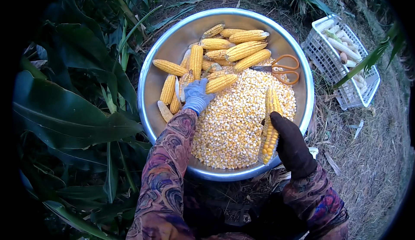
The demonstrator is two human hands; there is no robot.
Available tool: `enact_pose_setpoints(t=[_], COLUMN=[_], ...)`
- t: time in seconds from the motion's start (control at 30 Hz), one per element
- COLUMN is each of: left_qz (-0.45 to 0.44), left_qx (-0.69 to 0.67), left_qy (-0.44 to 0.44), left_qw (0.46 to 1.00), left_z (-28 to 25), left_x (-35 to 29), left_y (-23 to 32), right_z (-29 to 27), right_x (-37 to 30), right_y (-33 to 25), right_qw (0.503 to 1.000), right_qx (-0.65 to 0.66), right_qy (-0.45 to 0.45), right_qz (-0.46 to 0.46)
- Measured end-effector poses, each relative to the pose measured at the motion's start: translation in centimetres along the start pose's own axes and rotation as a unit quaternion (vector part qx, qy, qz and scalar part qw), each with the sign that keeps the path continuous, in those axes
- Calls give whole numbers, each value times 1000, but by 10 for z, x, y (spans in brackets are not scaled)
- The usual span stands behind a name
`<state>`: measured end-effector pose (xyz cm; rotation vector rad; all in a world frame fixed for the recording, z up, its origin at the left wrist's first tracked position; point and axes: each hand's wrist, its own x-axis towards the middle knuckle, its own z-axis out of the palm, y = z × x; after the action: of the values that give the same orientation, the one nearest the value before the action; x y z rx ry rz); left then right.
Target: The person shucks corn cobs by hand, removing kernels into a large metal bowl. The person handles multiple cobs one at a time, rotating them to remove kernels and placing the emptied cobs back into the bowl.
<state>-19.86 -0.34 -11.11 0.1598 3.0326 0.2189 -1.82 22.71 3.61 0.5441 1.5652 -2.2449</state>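
My left hand [198, 95], in a blue-grey glove, is at the near edge of a pile of yellow corn ears. Its thumb and fingers close around the left end of one ear of corn [221, 83]; part of the grip is hidden. In a dark brown glove, my right hand [294, 142] grips another ear of corn [271, 132], held nearly upright at the bowl's right side. Some rows of kernels look stripped from this ear. Loose kernels [229, 123] fill the near right part of a large metal bowl [149, 110]. Orange-handled scissors [286, 69] lie against its right wall.
A white plastic basket [320, 52] with bare pale cobs [343, 45] stands tilted on the ground beyond the bowl's right side. Broad green corn leaves [65, 110] crowd the left. Dry grass and straw [359, 162] cover the ground at right.
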Motion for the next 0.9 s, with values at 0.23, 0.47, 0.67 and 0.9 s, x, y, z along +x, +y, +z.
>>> enact_pose_setpoints(t=[0.23,0.47,0.67,0.9], left_qz=[-135,-249,-194,-141], left_qx=[-108,-23,-206,-712], left_qy=[271,38,25,-36], left_qw=[947,967,959,687], left_z=[-55,21,3,-56], left_x=[40,10,25,69], left_y=[-62,-49,-74,-36], right_z=[-3,1,3,-2], right_x=[-4,-4,-4,2], right_y=[7,5,-3,5], right_qw=[996,996,998,998], right_qx=[-64,-46,-34,-54], right_qy=[-5,1,16,27], right_qz=[-67,-78,-50,5])
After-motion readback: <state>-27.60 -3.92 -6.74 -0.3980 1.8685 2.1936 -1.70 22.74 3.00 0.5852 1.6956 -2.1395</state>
